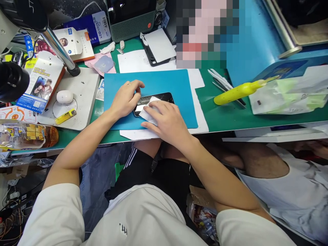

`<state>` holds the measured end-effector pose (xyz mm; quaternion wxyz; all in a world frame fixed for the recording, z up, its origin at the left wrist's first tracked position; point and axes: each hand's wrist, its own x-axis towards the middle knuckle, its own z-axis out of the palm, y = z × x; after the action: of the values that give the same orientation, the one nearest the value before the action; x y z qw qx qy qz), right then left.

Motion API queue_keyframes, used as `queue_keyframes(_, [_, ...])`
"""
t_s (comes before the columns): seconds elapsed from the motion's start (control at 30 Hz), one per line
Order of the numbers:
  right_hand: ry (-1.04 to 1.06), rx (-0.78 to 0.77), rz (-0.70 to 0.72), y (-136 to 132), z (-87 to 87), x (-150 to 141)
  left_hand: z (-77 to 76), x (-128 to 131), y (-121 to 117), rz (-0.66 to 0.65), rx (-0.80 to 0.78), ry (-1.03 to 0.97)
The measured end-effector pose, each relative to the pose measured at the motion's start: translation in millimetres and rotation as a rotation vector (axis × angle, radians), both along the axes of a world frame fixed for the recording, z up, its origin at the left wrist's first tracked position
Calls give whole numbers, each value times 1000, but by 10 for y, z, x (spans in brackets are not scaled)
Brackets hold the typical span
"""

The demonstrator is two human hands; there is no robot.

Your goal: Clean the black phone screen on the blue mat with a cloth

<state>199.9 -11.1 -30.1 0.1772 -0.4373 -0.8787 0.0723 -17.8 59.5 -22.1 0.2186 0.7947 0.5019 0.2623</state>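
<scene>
A black smartphone with a glossy face lies flat on a blue mat in front of me. Across its face my right hand presses a folded white wipe, with the fingers bent over it. My left hand is at the phone's left end, its fingers curled and the thumb by the edge. A ring shows on one of its fingers. Whether the left fingertips grip the phone's edge is partly hidden.
Left of the mat stand a microscope post, a white earbud case, a yellow lighter and a drink bottle. To the right lie a yellow-handled tool, tweezers and a plastic bag. Another person sits at right.
</scene>
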Motion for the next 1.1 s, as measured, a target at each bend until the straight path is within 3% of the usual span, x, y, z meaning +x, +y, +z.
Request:
queue_keyframes(0.6, [32,-23,-34,109,0,-58,1,-42,20,44,8,-31])
queue_keyframes(1.1, [41,29,-31,111,-30,-53,35,-67,3,-77,-32,-89])
